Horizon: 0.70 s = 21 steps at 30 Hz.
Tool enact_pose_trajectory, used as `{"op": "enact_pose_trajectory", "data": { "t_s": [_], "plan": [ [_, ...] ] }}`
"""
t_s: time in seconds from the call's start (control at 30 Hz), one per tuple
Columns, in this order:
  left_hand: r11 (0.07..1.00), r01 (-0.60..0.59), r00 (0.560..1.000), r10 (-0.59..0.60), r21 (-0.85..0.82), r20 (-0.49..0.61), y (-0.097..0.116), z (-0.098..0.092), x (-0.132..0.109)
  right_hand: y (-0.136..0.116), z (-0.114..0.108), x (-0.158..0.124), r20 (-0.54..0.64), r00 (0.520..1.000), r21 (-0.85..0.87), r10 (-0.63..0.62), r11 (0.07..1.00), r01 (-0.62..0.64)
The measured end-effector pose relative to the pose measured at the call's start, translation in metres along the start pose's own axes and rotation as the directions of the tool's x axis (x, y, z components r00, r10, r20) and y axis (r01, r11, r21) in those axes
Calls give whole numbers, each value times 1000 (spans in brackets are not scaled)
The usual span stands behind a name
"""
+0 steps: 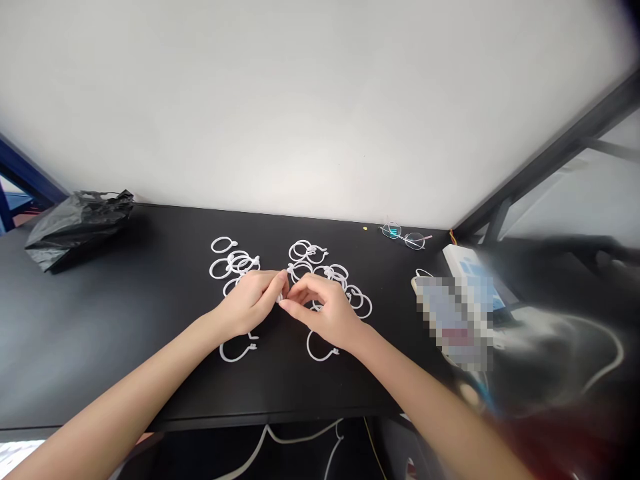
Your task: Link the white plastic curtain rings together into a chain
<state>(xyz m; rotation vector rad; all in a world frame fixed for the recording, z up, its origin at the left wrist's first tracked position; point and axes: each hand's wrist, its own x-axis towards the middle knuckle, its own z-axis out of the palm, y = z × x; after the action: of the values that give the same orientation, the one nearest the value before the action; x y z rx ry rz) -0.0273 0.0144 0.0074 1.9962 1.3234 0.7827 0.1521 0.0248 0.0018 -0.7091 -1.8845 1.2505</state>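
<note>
My left hand (256, 299) and my right hand (326, 308) meet at the fingertips above the black desk. Both are closed in a pinch on a white plastic ring (279, 298), most of which the fingers hide. Left of the hands, several white rings with small clasps (220, 269) lie loosely overlapped. More white rings (367, 307) are spread behind and beside my right hand. Nearer to me, one ring with its clasp unfastened (235, 360) rests below my left hand, and another such ring (310, 350) lies below my right.
A black plastic bag (80, 227) sits at the desk's far left. Eyeglasses (404, 236) lie near the white wall. To the right are a pixelated phone-like object (447, 320) and a white and blue box (473, 270). Pale cables (300, 440) hang below the desk's front edge (280, 419).
</note>
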Motion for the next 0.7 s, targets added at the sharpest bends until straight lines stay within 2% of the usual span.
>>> {"op": "enact_pose_trajectory", "data": {
  "t_s": [0.17, 0.27, 0.53, 0.63, 0.7],
  "plan": [
    [998, -48, 998, 46, 29, 40, 5, 1, -1, 2, 1, -3, 148, 988, -147, 35, 989, -13],
    [1000, -22, 998, 22, 14, 56, 6, 2, -1, 2, 3, -6, 193, 981, -228, 26, 974, 19],
    [999, -1, 1000, -1, 45, 28, 8, 4, -2, 0, 5, -7, 202, 979, -282, 12, 958, 46],
    [991, -36, 999, 35, 129, 8, 6, 4, -2, 3, 6, -6, 193, 981, -294, 25, 955, 34],
    [968, -52, 998, 61, 244, -31, 3, 2, -1, 5, 6, -5, 170, 985, -299, 20, 954, 32]
  ]
}}
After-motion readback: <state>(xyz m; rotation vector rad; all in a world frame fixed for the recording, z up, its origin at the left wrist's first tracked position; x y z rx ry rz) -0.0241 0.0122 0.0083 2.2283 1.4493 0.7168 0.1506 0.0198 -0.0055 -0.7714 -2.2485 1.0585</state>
